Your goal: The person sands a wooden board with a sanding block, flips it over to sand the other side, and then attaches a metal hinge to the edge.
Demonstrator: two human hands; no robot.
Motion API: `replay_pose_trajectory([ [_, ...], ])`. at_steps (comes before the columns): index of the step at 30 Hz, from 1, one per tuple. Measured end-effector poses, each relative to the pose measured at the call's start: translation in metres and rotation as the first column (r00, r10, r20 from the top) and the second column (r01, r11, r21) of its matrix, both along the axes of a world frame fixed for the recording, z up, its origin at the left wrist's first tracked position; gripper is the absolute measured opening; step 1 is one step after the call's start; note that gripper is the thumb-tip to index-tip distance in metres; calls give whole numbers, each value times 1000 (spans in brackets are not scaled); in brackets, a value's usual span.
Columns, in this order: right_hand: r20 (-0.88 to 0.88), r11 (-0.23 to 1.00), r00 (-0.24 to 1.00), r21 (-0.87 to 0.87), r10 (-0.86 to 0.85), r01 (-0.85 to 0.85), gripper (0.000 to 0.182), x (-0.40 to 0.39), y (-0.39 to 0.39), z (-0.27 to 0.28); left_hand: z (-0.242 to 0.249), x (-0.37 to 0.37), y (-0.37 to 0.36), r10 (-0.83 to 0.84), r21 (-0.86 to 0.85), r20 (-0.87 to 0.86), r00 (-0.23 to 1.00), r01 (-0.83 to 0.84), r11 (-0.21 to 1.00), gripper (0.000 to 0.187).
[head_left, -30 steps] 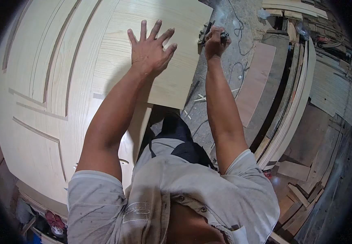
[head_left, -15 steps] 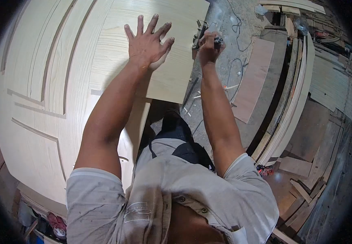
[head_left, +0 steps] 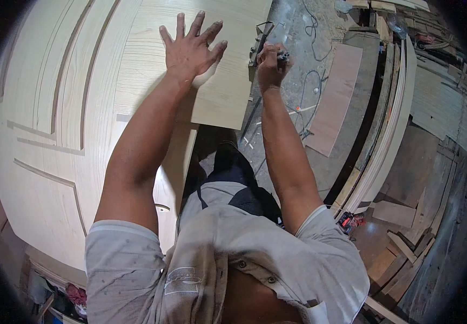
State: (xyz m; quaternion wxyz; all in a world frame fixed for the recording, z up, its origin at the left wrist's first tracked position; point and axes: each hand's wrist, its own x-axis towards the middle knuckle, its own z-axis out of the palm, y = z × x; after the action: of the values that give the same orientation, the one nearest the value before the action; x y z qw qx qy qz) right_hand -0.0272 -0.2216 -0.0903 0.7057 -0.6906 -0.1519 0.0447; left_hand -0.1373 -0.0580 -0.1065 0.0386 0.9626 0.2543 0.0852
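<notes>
My left hand (head_left: 189, 49) lies on the pale wooden board (head_left: 217, 102) with its fingers spread, holding nothing. At the board's right edge my right hand (head_left: 272, 66) is closed around the grip of a dark tool with a metal frame (head_left: 259, 43). The tool's long frame runs along that edge, and the round black end of its grip shows beside my fingers. My palm and fingers hide much of the tool, so I cannot tell its exact kind. The board lies over a larger pale panelled door (head_left: 101, 162).
Black cords (head_left: 314, 32) lie on the concrete floor to the right. Beyond them are a pinkish flat board (head_left: 335, 102), a row of long timber strips (head_left: 392, 124) and a stack of planks and sheets (head_left: 441, 102). Wood offcuts (head_left: 401, 254) lie at the lower right.
Both hands and the board sit slightly higher and further left in view. The pale blur beside the right hand has faded. My left hand stays spread and my right still grips the tool.
</notes>
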Motion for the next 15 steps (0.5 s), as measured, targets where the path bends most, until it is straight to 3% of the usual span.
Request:
replay_pose_trajectory([
  [3, -45, 998, 999, 68, 18, -15, 32, -6, -5, -8, 2, -1, 0, 5, 4, -2, 1000, -5, 1000, 67],
  [5, 157, 998, 987, -59, 40, -31, 26, -18, -17, -15, 4, -1, -1, 13, -1, -15, 1000, -13, 1000, 66],
  [9, 81, 993, 990, 19, 117, -119, 19, -23, -30, -28, 6, 1, -3, 16, 13, -36, 999, -16, 1000, 65],
  [15, 158, 997, 986, -61, 59, -49, 25, -44, -40, -26, 13, 0, -6, 28, 43, -103, 994, -24, 999, 64],
])
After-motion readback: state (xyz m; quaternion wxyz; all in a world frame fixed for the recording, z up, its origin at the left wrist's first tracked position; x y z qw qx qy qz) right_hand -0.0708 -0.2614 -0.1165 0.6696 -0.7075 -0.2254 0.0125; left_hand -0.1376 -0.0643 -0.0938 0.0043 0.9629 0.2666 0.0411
